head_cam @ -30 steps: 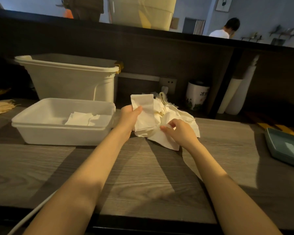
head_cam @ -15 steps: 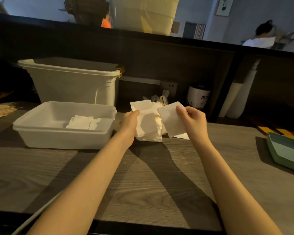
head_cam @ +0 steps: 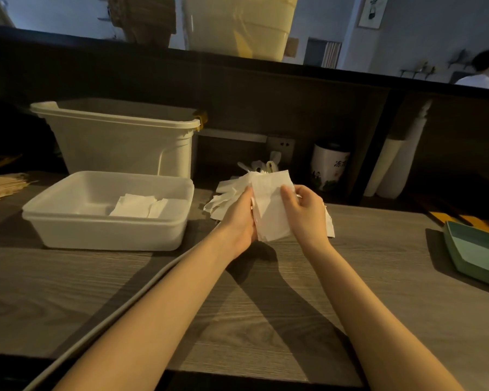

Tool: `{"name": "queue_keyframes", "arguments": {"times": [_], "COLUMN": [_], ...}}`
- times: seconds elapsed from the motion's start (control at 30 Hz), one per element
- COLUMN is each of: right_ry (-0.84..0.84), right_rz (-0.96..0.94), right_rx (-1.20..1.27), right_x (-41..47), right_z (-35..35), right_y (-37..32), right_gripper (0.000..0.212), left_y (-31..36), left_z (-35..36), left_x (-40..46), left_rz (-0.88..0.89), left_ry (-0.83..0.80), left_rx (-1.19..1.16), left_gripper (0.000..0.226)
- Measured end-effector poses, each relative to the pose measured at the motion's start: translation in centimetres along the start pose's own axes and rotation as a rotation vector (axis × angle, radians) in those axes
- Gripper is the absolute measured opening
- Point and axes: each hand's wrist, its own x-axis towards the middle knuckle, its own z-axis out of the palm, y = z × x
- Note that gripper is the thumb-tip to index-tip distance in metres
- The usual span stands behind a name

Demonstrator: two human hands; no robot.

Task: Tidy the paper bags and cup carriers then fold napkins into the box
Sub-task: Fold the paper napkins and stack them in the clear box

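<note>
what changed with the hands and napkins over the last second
The right hand lifted one napkin off the loose pile and brought it left to the left hand; both hands now hold it together, where a second ago the right hand was still down in the pile. The left hand kept its napkins throughout. The white box and the folded napkins in it stayed put.

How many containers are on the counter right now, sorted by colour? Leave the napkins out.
White: 3, the shallow box with folded napkins inside, the tall bin behind it, and the jar with dark writing at the back.
Green: 1, the tray at the right edge.
Total: 4 containers.
</note>
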Motion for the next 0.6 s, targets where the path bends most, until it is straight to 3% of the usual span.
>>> {"name": "queue_keyframes", "arguments": {"times": [0.23,0.6], "right_ry": [0.019,-0.033], "right_rz": [-0.057,0.02], "right_rx": [-0.139,-0.061], "right_x": [0.1,0.26], "right_z": [-0.04,-0.05], "right_y": [0.28,0.08], "right_gripper": [0.027,0.032], "left_y": [-0.56,-0.38], "left_z": [-0.12,-0.36], "left_x": [0.17,0.2], "left_rz": [0.154,0.132], "left_ry": [0.056,0.07], "left_rx": [0.29,0.244], "left_gripper": [0.032,0.017]}}
